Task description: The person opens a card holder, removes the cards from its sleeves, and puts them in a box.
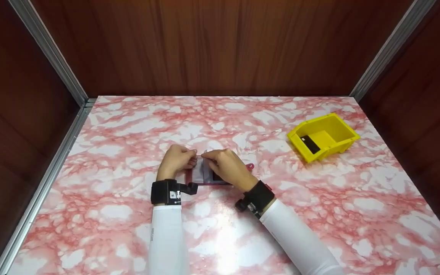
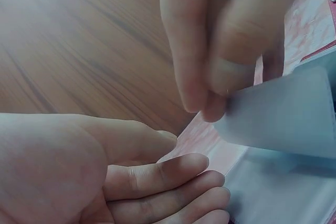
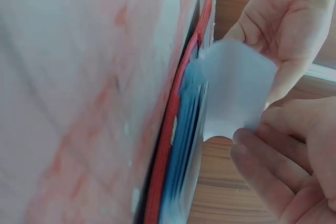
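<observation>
A card holder with a red cover (image 3: 167, 135) and a stack of translucent plastic sleeves lies spread on the table. My right hand (image 1: 229, 168) pinches the edge of one frosted sleeve (image 3: 239, 87) between thumb and fingers, and that sleeve stands lifted off the others. Just left of it, my left hand (image 1: 177, 160) is beside the holder's far left part, thumb and fingers apart and nothing between them in the left wrist view. A pink-red strap (image 1: 250, 166) with a metal snap sticks out on the right. The right hand hides part of the holder in the head view.
To the right on the marbled red-and-white table (image 1: 128, 229) stands a yellow bin (image 1: 325, 135), with a black flat object (image 1: 310, 144) inside. Dark wooden panels (image 1: 204, 46) with metal edge rails enclose the table at the back and sides.
</observation>
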`<state>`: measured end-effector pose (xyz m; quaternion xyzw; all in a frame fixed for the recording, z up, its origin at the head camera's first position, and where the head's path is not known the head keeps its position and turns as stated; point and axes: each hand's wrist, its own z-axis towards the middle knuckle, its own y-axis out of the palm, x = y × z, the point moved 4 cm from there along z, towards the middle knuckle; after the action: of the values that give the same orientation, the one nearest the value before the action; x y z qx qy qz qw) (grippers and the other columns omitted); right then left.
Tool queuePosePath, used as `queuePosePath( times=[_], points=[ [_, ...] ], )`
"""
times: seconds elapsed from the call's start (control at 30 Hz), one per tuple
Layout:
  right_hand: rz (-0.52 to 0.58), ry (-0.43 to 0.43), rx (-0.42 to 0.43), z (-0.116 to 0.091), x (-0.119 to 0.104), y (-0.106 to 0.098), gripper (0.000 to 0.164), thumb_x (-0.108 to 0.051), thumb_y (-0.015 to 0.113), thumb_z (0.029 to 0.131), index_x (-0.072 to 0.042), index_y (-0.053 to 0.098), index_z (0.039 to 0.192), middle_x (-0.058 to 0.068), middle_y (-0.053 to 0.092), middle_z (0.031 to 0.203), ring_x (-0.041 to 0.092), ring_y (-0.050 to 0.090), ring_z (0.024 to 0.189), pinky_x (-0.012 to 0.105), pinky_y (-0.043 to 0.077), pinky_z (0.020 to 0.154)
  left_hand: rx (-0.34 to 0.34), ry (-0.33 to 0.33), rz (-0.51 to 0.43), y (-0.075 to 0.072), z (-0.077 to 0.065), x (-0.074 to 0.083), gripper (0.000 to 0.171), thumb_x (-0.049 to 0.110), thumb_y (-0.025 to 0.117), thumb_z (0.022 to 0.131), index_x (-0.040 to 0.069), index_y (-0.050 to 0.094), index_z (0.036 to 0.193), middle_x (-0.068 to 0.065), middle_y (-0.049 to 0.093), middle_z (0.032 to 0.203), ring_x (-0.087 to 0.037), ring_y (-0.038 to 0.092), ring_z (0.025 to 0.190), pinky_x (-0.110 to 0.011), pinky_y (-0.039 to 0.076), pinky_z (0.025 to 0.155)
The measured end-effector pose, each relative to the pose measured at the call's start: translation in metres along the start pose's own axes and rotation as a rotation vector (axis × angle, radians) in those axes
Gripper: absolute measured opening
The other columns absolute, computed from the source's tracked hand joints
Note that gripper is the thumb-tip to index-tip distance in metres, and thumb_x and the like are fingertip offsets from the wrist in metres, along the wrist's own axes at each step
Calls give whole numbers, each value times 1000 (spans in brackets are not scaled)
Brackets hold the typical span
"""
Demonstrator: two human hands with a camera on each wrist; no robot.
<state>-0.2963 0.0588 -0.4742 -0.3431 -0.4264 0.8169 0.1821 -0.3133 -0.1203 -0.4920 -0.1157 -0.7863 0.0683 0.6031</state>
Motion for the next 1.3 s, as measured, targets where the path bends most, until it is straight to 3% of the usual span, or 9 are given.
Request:
queuePosePath(
  times=[0.13, 0.27, 0.43, 0.57, 0.73, 0.83, 0.93, 1.13, 1.3],
  points=[
    [52, 17, -12, 0, 1, 2, 31, -1, 73, 101, 0, 75, 132, 16, 80, 128, 27, 81, 113, 39, 68, 97, 5, 9, 11, -3, 0, -1, 31, 16, 66, 107, -14, 76, 110, -8, 77, 82, -11, 73, 72, -24, 67, 75],
    [61, 24, -83, -1, 0, 7, 33, -5, 78, 98, 0, 76, 130, 16, 81, 126, 28, 82, 110, 39, 69, 95, 19, -3, 18, -9, -2, -2, 30, 16, 67, 106, -13, 76, 113, -10, 79, 88, -12, 74, 75, -26, 68, 78],
    [-77, -86, -203, -2, -9, 14, 11, -13, 79, 100, -9, 85, 108, 5, 86, 105, 23, 82, 97, 39, 69, 86, 46, -7, 25, -17, -4, -4, 30, 15, 68, 105, -13, 75, 114, -12, 79, 92, -11, 73, 74, -24, 67, 76],
    [-200, -157, -240, -4, -15, 17, 4, -16, 81, 98, -15, 85, 98, -2, 85, 97, 20, 80, 88, 40, 67, 79, 54, -11, 38, -17, -5, -4, 30, 16, 69, 105, -12, 76, 113, -10, 77, 87, -11, 72, 72, -24, 67, 74],
    [-179, -158, -255, -5, -15, 16, 6, -17, 80, 99, -15, 85, 102, -1, 85, 100, 21, 81, 93, 39, 67, 82, 45, -1, 57, -14, -4, -2, 30, 17, 70, 104, -11, 77, 111, -9, 77, 84, -11, 73, 71, -23, 66, 73],
    [-92, -109, -273, -3, -9, 6, 13, -16, 79, 100, -11, 85, 111, 3, 85, 108, 22, 82, 100, 39, 68, 89, 36, -6, 51, -11, -4, -1, 30, 17, 70, 104, -11, 77, 112, -10, 78, 87, -12, 74, 73, -24, 67, 74],
    [-22, -3, -267, -2, 2, -15, 23, -13, 80, 98, -6, 82, 121, 10, 84, 118, 26, 81, 110, 41, 67, 98, 23, -8, 43, -7, -4, 2, 29, 15, 71, 103, -12, 76, 113, -14, 80, 93, -14, 75, 76, -25, 68, 77],
    [-80, 278, -276, -7, 31, -57, 30, -9, 86, 92, -2, 82, 121, 16, 83, 116, 32, 79, 107, 48, 65, 99, -8, -15, 38, 5, -4, 7, 24, 11, 73, 101, -11, 76, 111, -15, 78, 94, -16, 74, 78, -26, 68, 78],
    [-83, 418, -322, -12, 39, -66, 34, -10, 90, 87, -4, 83, 120, 14, 83, 116, 31, 74, 107, 48, 62, 101, -46, -38, 17, 15, -4, 9, 13, 4, 74, 98, -7, 75, 104, -11, 75, 86, -15, 73, 73, -27, 68, 72]
  ],
)
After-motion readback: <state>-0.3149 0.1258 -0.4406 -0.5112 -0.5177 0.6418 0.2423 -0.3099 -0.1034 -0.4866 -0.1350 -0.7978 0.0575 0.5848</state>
